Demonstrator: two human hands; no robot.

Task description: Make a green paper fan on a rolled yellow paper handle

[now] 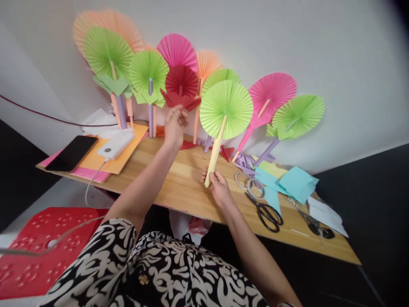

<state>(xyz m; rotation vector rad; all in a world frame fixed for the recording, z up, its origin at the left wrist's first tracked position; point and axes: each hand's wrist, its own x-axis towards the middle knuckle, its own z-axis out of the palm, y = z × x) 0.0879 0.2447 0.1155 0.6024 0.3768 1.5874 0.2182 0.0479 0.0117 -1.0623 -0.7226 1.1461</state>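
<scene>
Clothing (191,268), then fan (225,113) in right grip (220,187)

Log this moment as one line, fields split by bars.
Left hand: raised at base of red fan, contact unclear | Right hand: holding green fan by yellow handle | Table: scissors, black phone

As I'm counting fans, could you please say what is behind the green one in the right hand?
The top of another green fan shows; its middle is covered by the held fan.
</scene>
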